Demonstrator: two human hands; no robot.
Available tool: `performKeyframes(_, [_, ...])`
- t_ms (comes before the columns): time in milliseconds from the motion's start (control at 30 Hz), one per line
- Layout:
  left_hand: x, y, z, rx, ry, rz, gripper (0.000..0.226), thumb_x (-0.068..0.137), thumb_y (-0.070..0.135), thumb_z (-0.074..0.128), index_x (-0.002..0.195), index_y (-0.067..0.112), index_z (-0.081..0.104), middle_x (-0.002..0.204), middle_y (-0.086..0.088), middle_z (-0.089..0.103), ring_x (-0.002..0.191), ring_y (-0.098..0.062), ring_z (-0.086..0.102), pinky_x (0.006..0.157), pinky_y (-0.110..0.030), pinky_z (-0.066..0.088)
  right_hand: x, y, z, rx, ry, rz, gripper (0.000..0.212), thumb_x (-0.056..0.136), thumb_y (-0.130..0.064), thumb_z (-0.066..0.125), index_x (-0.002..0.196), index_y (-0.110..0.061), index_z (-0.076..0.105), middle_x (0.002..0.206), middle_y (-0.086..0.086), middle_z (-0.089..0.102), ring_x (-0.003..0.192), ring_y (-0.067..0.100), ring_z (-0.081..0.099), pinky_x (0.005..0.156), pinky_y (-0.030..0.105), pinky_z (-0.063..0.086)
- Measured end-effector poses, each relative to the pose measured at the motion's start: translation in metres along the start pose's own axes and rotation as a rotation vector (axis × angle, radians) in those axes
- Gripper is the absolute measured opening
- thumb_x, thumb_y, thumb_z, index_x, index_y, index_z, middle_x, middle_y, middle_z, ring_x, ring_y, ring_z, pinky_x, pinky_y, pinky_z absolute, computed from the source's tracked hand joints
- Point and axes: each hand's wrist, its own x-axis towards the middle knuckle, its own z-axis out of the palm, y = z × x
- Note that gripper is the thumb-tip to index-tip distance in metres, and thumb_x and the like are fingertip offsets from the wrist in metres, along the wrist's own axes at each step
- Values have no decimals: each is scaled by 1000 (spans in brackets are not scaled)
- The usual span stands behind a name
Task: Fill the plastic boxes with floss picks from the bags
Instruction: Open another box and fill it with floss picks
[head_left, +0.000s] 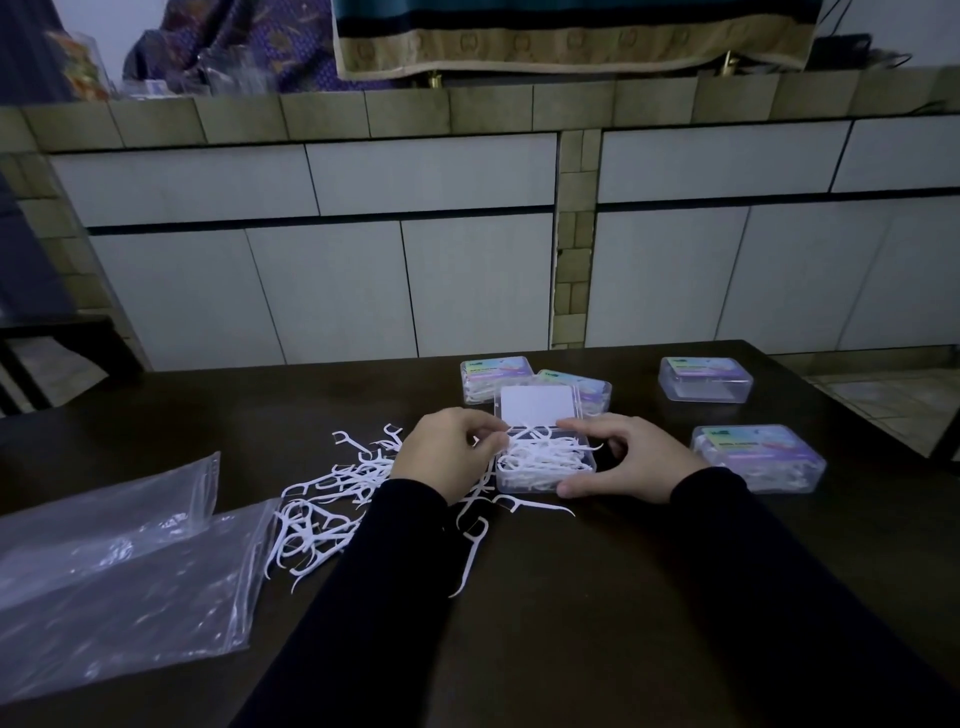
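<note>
An open clear plastic box (545, 470) with its lid (540, 404) raised behind it sits mid-table, holding several white floss picks. My left hand (447, 452) is at the box's left rim, its curled fingertips pinching picks over it. My right hand (618, 457) grips the box's right side, thumb on the near corner. A loose pile of floss picks (332, 499) lies left of the box. Two clear zip bags (119, 582) lie flat at the near left.
Two closed labelled boxes (496, 379) (582, 392) stand behind the open one. Another closed box (705, 385) sits at the far right, and one (761, 457) lies just right of my right hand. The dark table (623, 597) ends at a tiled cabinet wall.
</note>
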Motion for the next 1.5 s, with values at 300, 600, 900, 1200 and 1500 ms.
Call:
performKeyframes(300, [3,1,-1,49,41,1,9,89,28,64,89,27,72,88,6,67,85,-11,59,79,-27,47,6,4,3,17,10,-2,101,38,-80,73,132,-54,46,144,-10,45,128,13,41,106,36,40])
performKeyframes(600, [3,3,-6,64,110,-65,16,87,38,66,95,25,69,85,8,68,83,-11,60,74,-27,47,5,4,2,23,13,-20,95,47,-72,78,134,-51,46,142,-8,45,127,13,41,107,37,39])
performKeyframes(900, [3,17,9,87,100,122,11,83,37,69,92,31,73,82,13,54,89,-10,52,78,-25,42,4,6,2,36,17,-53,88,53,-65,81,133,-47,50,137,-12,51,117,6,44,102,31,41])
performKeyframes(1200, [4,33,23,206,185,428,14,85,32,69,95,27,77,94,3,69,88,-18,50,70,-29,35,4,5,2,64,-3,-66,89,56,-61,82,136,-46,47,136,-16,48,123,7,42,105,36,39])
performKeyframes(1500, [8,35,30,339,107,392,21,91,39,59,104,32,73,101,3,66,95,-21,48,77,-30,38,5,8,3,84,-6,-81,101,40,-77,74,134,-48,49,134,-17,53,121,6,46,101,34,42])
